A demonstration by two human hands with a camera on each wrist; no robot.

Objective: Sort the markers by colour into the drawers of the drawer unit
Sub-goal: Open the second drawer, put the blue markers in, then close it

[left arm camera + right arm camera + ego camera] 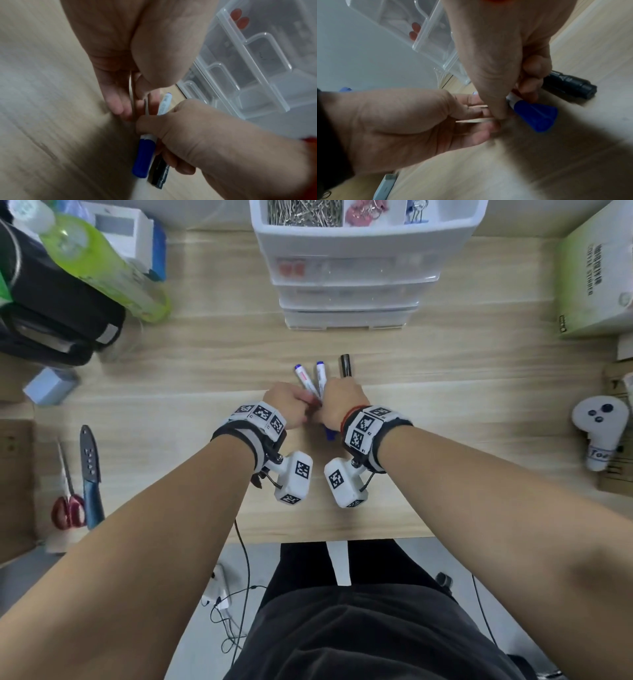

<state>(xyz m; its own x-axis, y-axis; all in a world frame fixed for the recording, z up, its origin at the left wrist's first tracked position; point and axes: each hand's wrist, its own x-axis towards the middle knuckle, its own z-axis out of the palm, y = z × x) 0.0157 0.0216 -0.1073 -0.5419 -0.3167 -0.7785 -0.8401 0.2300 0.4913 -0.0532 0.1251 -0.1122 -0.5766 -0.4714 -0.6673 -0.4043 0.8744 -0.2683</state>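
Note:
Two blue markers with white barrels lie side by side on the wooden table in front of the drawer unit [349,285], whose drawers are shut. My left hand [303,405] pinches the left blue marker [303,378] between thumb and fairly straight fingers [471,129]. The right blue marker [321,380] is gripped by my right hand [327,409], with its blue cap [145,155] sticking out toward me. A black marker [345,366] lies just right of my right hand, not held. Red markers [291,270] show through the top drawer's front.
A green bottle [102,265] and black bag [51,302] crowd the back left. Scissors [68,505] and a knife [90,474] lie front left. A pale green box [596,278] and white controller [599,426] sit right. An open tray of clips [305,212] tops the unit.

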